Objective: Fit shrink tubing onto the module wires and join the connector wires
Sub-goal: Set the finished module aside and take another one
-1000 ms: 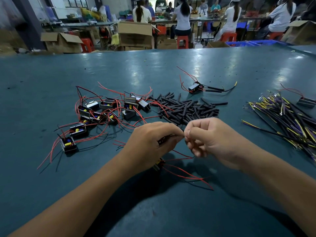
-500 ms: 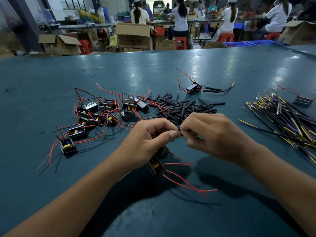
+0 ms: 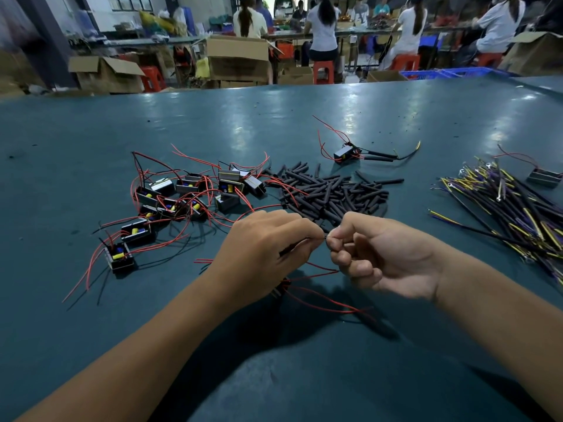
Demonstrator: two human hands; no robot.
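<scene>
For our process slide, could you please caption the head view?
Left hand and right hand pinch a thin wire between them above the green table.

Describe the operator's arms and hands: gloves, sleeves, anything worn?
Both are bare: the left hand and right hand have no gloves, and no rings, watch or wrist strap show. Both forearms are uncovered to the frame edge, with no sleeves visible.

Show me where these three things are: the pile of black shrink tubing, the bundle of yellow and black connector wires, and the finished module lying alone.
pile of black shrink tubing (image 3: 330,193), head view, middle of pile
bundle of connector wires (image 3: 518,214), head view, middle of bundle
finished module (image 3: 345,153), head view, its black body
</scene>
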